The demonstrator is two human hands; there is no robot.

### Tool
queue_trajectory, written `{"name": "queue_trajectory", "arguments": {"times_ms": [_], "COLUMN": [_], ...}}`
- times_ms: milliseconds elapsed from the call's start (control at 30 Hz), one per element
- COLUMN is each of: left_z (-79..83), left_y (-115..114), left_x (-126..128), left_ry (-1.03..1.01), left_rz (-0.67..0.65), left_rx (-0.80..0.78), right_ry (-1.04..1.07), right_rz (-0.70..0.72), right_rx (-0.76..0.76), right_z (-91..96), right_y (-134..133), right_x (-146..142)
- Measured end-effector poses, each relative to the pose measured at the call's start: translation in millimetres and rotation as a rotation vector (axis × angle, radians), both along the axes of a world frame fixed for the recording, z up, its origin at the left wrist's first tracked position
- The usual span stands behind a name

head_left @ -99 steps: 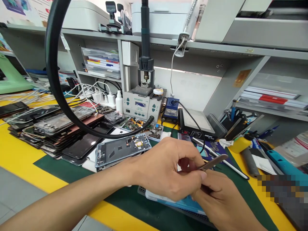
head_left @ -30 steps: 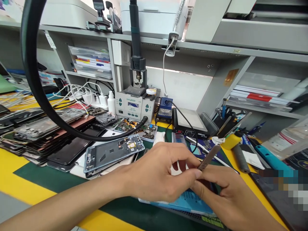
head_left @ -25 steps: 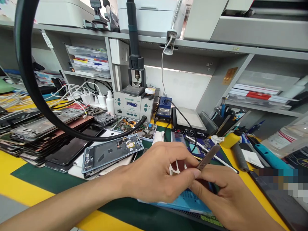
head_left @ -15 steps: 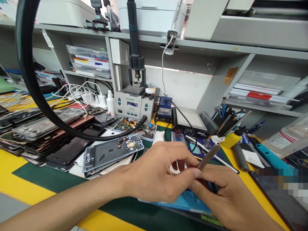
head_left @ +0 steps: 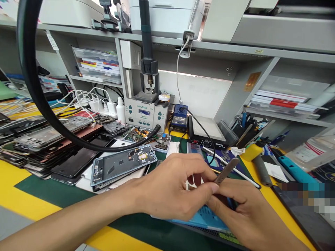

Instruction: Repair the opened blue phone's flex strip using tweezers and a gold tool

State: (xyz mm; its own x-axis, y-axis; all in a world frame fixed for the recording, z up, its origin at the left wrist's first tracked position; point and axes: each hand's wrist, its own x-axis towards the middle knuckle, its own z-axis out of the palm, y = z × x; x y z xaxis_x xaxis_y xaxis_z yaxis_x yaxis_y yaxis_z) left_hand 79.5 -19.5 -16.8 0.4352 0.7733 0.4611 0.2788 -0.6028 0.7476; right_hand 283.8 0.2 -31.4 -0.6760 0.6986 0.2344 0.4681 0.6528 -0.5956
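Note:
My right hand [head_left: 242, 212] is closed round metal tweezers [head_left: 226, 170], whose flat rear end sticks up and to the right. My left hand [head_left: 170, 190] is curled close against it, fingers pinched at the tweezers' lower part; what sits under the fingertips is hidden. Both hands hover over a light-blue phone part [head_left: 202, 215] lying on the green mat [head_left: 52, 190]. A bare phone frame [head_left: 121, 167] lies to the left of my hands.
Stacked phone screens and frames [head_left: 44, 139] fill the left. A rework station [head_left: 145, 113] with a thick black hose [head_left: 34, 87] stands behind, beside a hot plate [head_left: 208, 130]. Tools, a yellow cup [head_left: 250, 153] and a teal-handled tool [head_left: 295, 170] lie right.
Hands and tweezers have stayed nearly still over the last second; since 3.3 s ago the tweezers' rear end has tilted more upright and my view has shifted slightly right.

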Motion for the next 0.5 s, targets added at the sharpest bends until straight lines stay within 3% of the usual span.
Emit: {"name": "queue_trajectory", "arguments": {"times_ms": [500], "left_z": [0.0], "left_y": [0.7], "left_x": [-0.7], "left_ry": [0.019], "left_rz": [0.002], "left_rx": [0.018], "right_ry": [-0.001], "right_rz": [0.015], "right_rx": [-0.035], "right_z": [1.8], "right_y": [-0.6], "right_x": [-1.2]}}
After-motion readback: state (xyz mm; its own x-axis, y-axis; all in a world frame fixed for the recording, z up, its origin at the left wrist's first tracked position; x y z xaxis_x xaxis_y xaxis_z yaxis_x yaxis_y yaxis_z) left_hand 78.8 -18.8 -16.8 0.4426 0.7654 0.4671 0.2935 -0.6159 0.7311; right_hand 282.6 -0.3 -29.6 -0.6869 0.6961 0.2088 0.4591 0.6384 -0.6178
